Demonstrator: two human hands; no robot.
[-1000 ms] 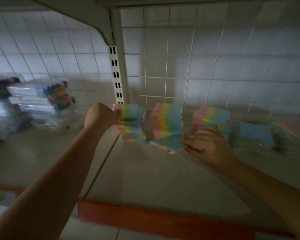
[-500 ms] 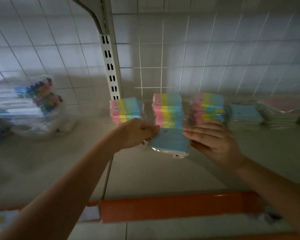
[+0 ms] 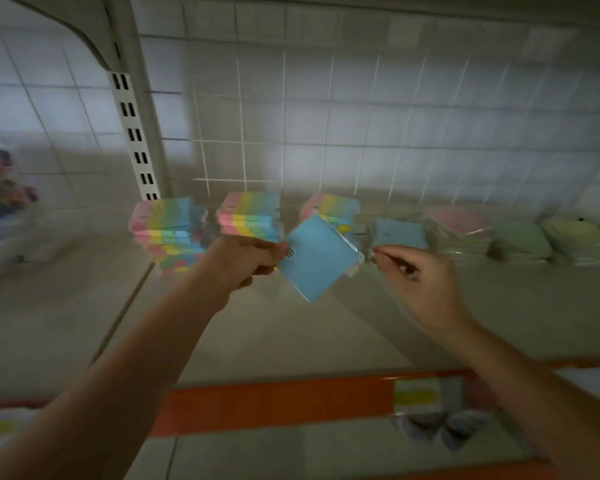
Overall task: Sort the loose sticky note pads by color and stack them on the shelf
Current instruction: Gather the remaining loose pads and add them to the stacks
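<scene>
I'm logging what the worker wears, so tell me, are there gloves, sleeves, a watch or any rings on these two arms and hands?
None show. The left hand and right hand are bare, without gloves. Both forearms are uncovered up to the frame's edge, with no sleeve, watch or bracelet in view. No rings are visible, though the picture is dim and motion-blurred, so a thin band could be missed.

The pale shelf [image 3: 291, 341] bears three rainbow pad stacks [image 3: 248, 216], then blue, pink, green and yellow stacks [image 3: 520, 239].
</scene>
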